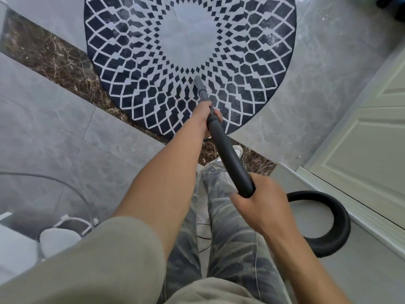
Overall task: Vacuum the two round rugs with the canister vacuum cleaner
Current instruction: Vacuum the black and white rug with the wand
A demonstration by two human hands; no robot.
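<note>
Far out to the left of our left hand, low beside the sleeve [98, 260], sits a white rounded object [59, 238] that we cannot identify. A thin pale cable [63, 183] arcs over the grey tiles [43, 128] above it. A brown marbled strip [54, 55] runs diagonally across the floor, passing under the near edge of the rug and on beneath our left forearm.

Our left hand [208, 115] is stretched forward with its fingers wrapped round the wand [230, 159], at the joint where the narrow grey front section meets the thicker black tube. Just beyond that hand the nozzle [198, 82] points away from us. Its tip lies over the round rug [131, 62], at the ring of small diamonds bordering the plain pale centre; we cannot tell whether it touches the pile. The rug, dark with a white lattice, spreads ahead of the left hand and to both sides of it.

Nearer to us than the left hand, a pale shoe [237, 150] shows just right of the wand, on the brown strip. Our faded jeans [230, 249] fill the space between the two arms.

Our right hand [260, 207] is closer to our body and closed round the rear end of the black tube. To the right of this hand a thick black hose [341, 227] curls in a loop on the tiles. Further right stands a cream panelled door [361, 150].
</note>
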